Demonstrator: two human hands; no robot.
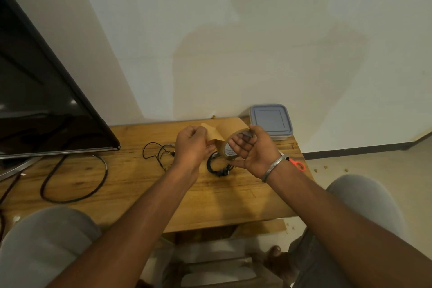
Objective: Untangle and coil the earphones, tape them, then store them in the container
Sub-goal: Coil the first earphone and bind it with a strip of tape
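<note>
My right hand (253, 151) holds a roll of brown tape (230, 145) above the wooden table (131, 184). My left hand (192, 146) pinches the free end of the tape (212, 134), pulled out to the left of the roll. Below the hands a coiled black earphone (216, 167) lies on the table. A second, loose and tangled black earphone (157, 152) lies to the left of my left hand. The closed plastic container with a blue-grey lid (271, 121) stands at the table's back right corner.
Scissors with orange handles (298, 165) lie near the table's right edge, partly behind my right wrist. A dark monitor (42, 105) on a metal stand fills the left side, with a thick black cable (74, 180) looping across the table. My knees sit below the front edge.
</note>
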